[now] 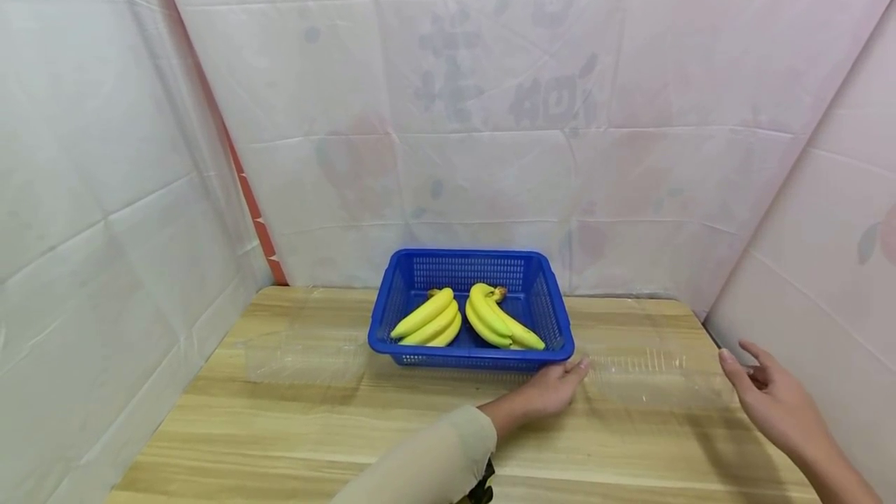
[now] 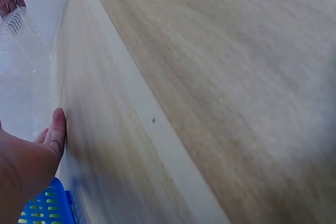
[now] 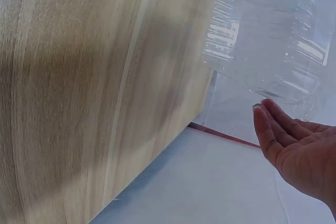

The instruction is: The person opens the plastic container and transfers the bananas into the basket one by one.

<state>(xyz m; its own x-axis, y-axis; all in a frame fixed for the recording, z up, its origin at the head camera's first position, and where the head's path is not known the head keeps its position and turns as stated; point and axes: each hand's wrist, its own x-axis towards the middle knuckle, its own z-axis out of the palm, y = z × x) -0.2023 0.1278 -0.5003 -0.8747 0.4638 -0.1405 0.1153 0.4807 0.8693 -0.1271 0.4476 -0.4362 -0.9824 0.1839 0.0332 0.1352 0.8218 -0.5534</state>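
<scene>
Left hand, fingers relaxed, is laid against the clear plastic container near the tabletop's right edge; right hand (spread, holding nothing) should be closed gently, since thin walls buckle.

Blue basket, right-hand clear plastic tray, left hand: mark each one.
blue basket (image 1: 546, 316), head view, on its right side wall.
clear plastic tray (image 1: 654, 379), head view, on its ribbed middle.
left hand (image 1: 553, 387), head view, on the back of the hand.

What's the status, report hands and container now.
Left hand open, fingertips at the clear container. Right hand open, just short of its other end. Container flat on table, beside blue basket of bananas. Nothing in the way.
</scene>
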